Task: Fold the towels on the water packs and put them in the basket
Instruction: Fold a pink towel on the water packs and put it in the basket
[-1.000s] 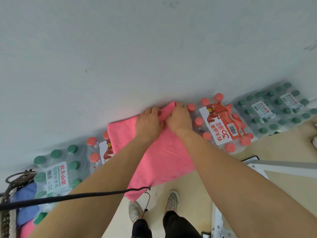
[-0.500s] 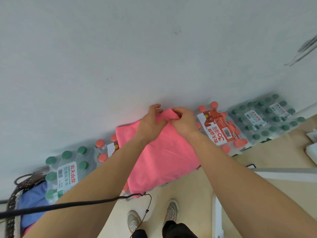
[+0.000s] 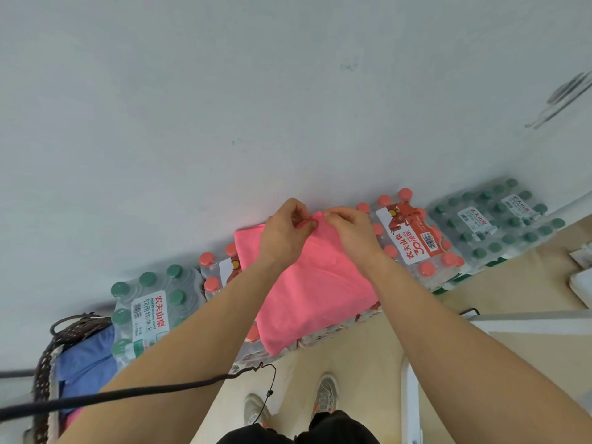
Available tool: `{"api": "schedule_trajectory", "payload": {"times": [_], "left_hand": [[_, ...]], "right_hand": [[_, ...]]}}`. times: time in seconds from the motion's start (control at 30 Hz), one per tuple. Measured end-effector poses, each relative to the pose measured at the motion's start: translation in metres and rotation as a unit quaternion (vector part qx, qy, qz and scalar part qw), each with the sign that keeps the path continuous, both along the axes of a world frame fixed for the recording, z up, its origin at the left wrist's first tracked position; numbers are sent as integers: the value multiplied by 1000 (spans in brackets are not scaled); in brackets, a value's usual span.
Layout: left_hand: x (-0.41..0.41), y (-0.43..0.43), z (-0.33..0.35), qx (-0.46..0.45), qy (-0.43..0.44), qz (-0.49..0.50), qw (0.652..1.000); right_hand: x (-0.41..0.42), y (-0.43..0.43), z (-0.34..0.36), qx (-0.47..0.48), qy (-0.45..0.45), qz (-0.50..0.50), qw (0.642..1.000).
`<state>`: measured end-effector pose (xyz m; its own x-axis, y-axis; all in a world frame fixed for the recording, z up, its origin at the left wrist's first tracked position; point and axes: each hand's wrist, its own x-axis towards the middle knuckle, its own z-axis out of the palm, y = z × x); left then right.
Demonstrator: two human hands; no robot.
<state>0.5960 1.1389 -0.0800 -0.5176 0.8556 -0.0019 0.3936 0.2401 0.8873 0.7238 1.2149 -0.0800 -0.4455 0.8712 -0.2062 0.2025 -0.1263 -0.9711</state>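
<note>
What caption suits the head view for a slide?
Left hand and right hand pinch the far corner of a pink towel lying on water packs; a wicker basket stands at left.

A plain pale wall (image 3: pixel 288 91) rises beyond the fingers (image 3: pixel 296 208), evenly lit, with faint grey streaks (image 3: pixel 563 97) far to their upper right, perhaps shadows. Nearer than the fingers lies beige floor (image 3: pixel 346 357); a white frame (image 3: pixel 544 315) stands to their right.

Bare forearms run from the frame's lower corners to the left hand (image 3: pixel 282 240) and right hand (image 3: pixel 350 233). At lower centre are black trousers (image 3: pixel 323 427) and grey lace-up sneakers with orange trim (image 3: pixel 325 390). A thick black cable (image 3: pixel 128 393) crosses lower left, trailing a thin black wire with a small clip (image 3: pixel 270 392).
</note>
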Motion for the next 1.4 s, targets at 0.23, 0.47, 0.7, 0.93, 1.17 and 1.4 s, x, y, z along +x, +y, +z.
{"api": "schedule_trajectory", "payload": {"times": [0.23,0.47,0.7,0.93,1.17,1.4], "left_hand": [[0,-4,1,-5,-10,-8,1000],[0,-5,6,-16,4,-18,1000],[-5,-3,18,-40,33,-21,998],[-4,-2,26,-59,44,-19,997],[-4,-4,28,-53,36,-38,997],[-28,-23,18,-163,228,-68,958]], "right_hand": [[-1,0,0,16,4,21,1000],[-1,1,5,3,-3,34,999],[-1,13,14,110,-94,98,985],[6,14,28,122,-101,133,978],[9,16,30,121,-95,142,978],[-2,23,53,88,-31,18,995]]}}
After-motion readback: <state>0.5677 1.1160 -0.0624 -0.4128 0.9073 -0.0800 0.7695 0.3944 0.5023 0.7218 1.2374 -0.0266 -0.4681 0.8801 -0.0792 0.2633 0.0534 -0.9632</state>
